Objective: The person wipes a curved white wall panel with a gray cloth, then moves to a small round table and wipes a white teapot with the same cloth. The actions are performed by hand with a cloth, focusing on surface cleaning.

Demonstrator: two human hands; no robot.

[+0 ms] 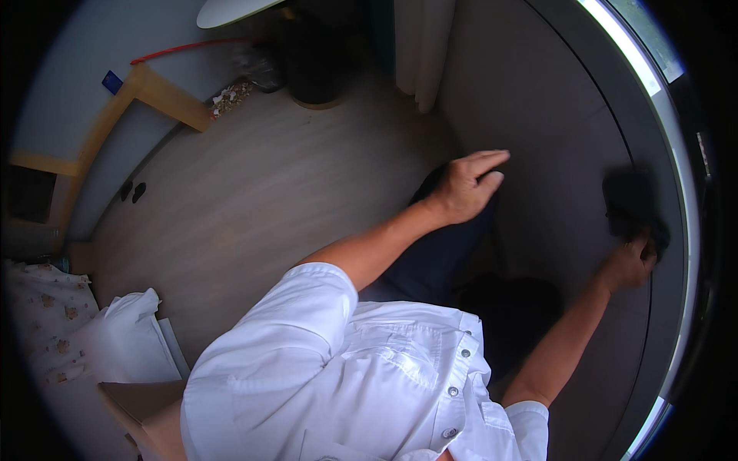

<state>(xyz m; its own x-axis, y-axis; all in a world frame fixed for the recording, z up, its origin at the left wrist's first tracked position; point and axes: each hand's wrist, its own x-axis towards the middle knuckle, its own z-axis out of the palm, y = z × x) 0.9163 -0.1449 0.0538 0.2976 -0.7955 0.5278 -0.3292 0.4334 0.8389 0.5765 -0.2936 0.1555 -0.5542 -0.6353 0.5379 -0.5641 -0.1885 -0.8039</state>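
Note:
My left hand (470, 187) is raised in front of the torso at the middle, fingers pointing right and thumb apart, with nothing in it. On the right, my right hand (631, 262) grips the lower end of a dark, roughly box-shaped object (629, 199). Blur and shade hide what kind of thing it is. It lies in front of the grey panelled surface (559, 144), close to the bright strip at the right rim. My left hand is to the left of this object, apart from it.
A black cylindrical bin (317, 69) and a clear plastic bag (262, 69) stand at the top, with small debris (230, 99) beside them. White curtains (424, 52) hang by the grey surface. An open cardboard box (141, 403) and white cloth (130, 334) lie at lower left.

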